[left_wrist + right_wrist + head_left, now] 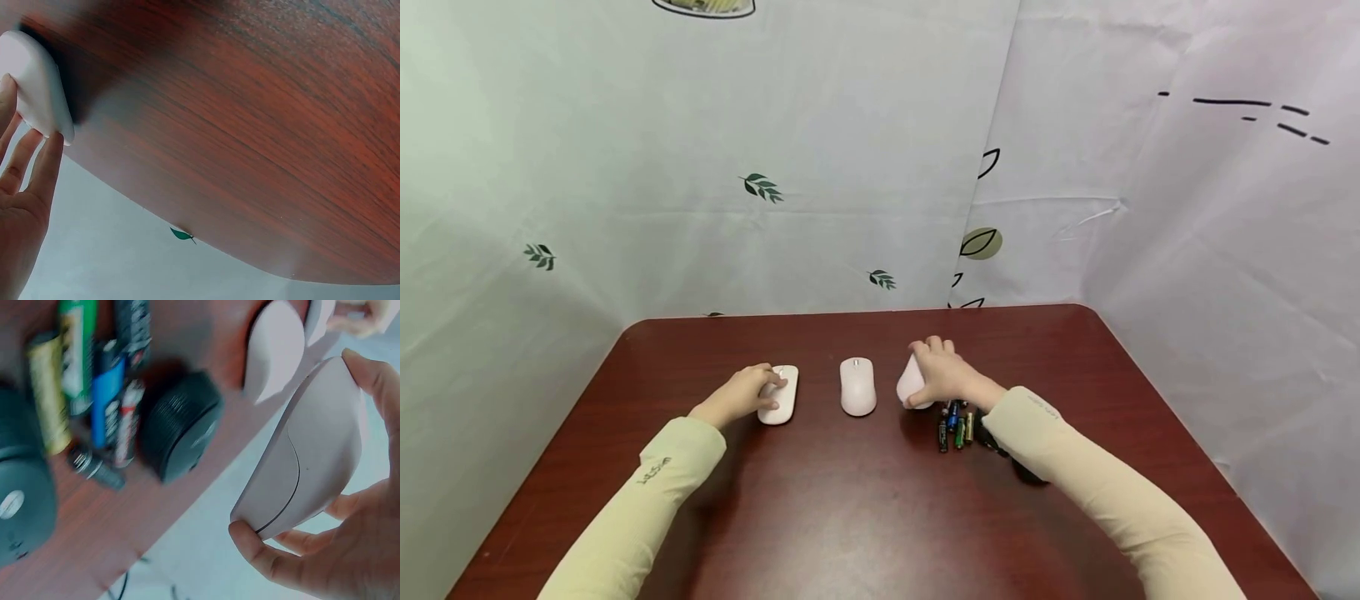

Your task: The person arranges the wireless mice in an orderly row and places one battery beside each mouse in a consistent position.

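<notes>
Reddish-brown wood-grain table (pixel 820 517), 2 hands on the job. Right hand (pixel 942 372): fingers part-spread, fingertips and thumb gripping a domed pinkish-white plastic mouse (pixel 911 384), tilted, apparently raised. Left hand (pixel 745 392): loosely curled, gripping a flat white plastic mouse (pixel 786 396), left of centre. Multicoloured cylindrical batteries (pixel 959 432) near right hand; smooth shell slipping could drop the domed mouse, scattering them.

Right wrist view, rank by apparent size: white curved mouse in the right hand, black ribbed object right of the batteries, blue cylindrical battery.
1. White curved mouse
2. Black ribbed object
3. Blue cylindrical battery
Nearness to the camera may inflate the mouse.
</notes>
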